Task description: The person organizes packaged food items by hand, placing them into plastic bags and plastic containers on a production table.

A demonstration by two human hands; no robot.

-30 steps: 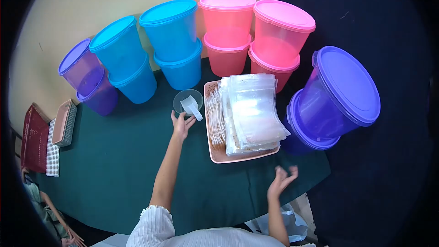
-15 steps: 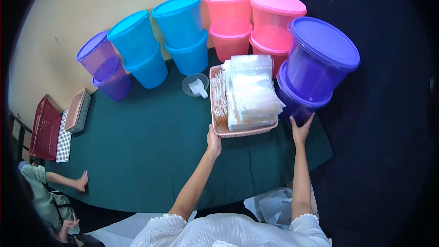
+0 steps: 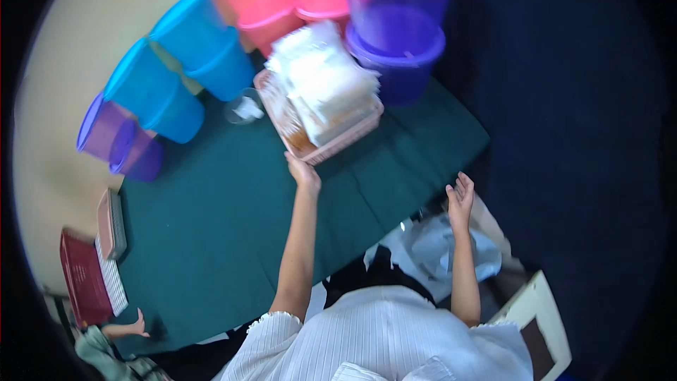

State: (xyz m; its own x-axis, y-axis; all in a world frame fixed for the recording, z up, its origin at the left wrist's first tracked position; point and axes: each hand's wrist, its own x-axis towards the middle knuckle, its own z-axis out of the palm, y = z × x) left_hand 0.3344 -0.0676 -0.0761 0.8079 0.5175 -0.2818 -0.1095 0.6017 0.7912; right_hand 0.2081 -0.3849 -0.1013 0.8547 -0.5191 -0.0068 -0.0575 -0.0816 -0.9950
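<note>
My left hand (image 3: 304, 173) grips the near left corner of a pink basket (image 3: 345, 142). Inside the basket lie a thick stack of clear plastic bags (image 3: 324, 77) and, along its left side, a row of thin white-and-brown items (image 3: 293, 123), blurred. My right hand (image 3: 460, 198) is off the table's right front edge, fingers apart and empty. Behind the basket, to its right, two purple tubs (image 3: 396, 35) stand one on the other. A small clear bowl (image 3: 244, 107) with a white scoop sits just left of the basket.
Stacked pink tubs (image 3: 264, 3), blue tubs (image 3: 173, 99) and purple tubs (image 3: 130, 144) line the back of the green table (image 3: 204, 226). At far left are a maroon basket (image 3: 86, 282) and small baskets (image 3: 111, 224). Another person's hand (image 3: 137, 326) is at lower left. Plastic bags (image 3: 430, 247) hang below the right edge.
My right hand has come off the lower purple tub and moved toward me. The view has turned and shifted, so the table appears rotated. My left hand is still on the basket.
</note>
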